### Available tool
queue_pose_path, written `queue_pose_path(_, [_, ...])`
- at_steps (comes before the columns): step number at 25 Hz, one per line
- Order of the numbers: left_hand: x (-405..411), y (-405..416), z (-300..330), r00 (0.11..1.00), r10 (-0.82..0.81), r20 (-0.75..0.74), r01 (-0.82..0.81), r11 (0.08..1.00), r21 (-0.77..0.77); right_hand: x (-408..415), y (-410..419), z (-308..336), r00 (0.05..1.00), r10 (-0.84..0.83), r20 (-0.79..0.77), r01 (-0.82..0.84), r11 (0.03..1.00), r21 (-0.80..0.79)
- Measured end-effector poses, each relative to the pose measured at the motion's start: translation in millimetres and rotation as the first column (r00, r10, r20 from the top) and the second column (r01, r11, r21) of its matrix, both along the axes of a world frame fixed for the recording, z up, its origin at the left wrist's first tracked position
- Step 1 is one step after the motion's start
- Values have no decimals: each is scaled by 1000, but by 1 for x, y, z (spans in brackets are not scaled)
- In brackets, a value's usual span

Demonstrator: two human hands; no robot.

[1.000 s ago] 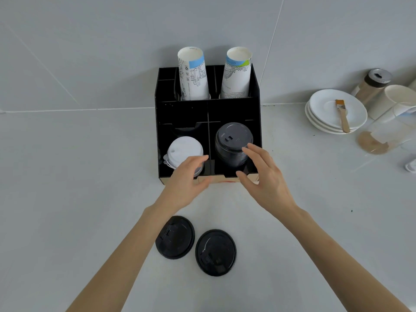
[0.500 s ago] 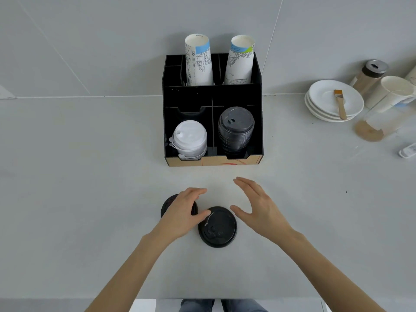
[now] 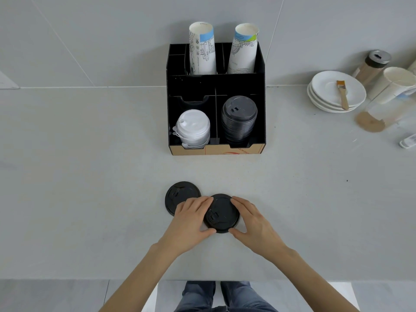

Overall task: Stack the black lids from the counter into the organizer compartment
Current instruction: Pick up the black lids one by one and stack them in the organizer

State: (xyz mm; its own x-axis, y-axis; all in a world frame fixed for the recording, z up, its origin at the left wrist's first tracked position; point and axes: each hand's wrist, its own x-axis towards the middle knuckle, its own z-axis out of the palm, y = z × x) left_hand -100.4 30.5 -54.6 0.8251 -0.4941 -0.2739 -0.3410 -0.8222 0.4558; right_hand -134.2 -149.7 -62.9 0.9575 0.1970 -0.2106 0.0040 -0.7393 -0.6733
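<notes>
bottom centre: jeans and floor below the counter edge. both forearms reach up the frame to mid-lower centre. left hand and right hand cup the near lid from either side, fingers and thumbs curled on its rim; looks like a two-handed pinch, lid seems still flat on the counter, can't tell if it is lifted. second lid lies just left and slightly above, touching or nearly touching the near lid, its lower right partly under the left hand.

step in hand, my read: picking up one of the last two loose lids. next move calls for a firm rim grip, lift, carry up the frame to the organizer, centre it over the black stack in the front right compartment, press down so it nests. then same for the second lid.

front left compartment holds white lids; keep out of that. back row: two tall paper cup stacks.

surface: pale grey, matte, mostly bare, a few specks at right. upper right: stacked white plates with a brush on top, shaker jar, paper cups, a clear container, small white item at the far right edge. behind: grey tiled wall.
</notes>
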Motion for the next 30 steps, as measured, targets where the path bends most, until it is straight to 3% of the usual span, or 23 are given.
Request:
queue_pose_path(12, [13, -3, 6, 1000, 23, -8, -23, 991, -129, 10, -8, 12, 997, -6, 82, 3, 999, 45])
queue_pose_path(25, [72, -26, 59, 977, 161, 142, -95, 916, -389, 74, -37, 66, 950, -66, 304, 40, 995, 90])
queue_pose_path(30, [101, -40, 75, 968, 175, 179, -89, 908, -410, 103, -49, 82, 936, -64, 347, 45, 997, 64])
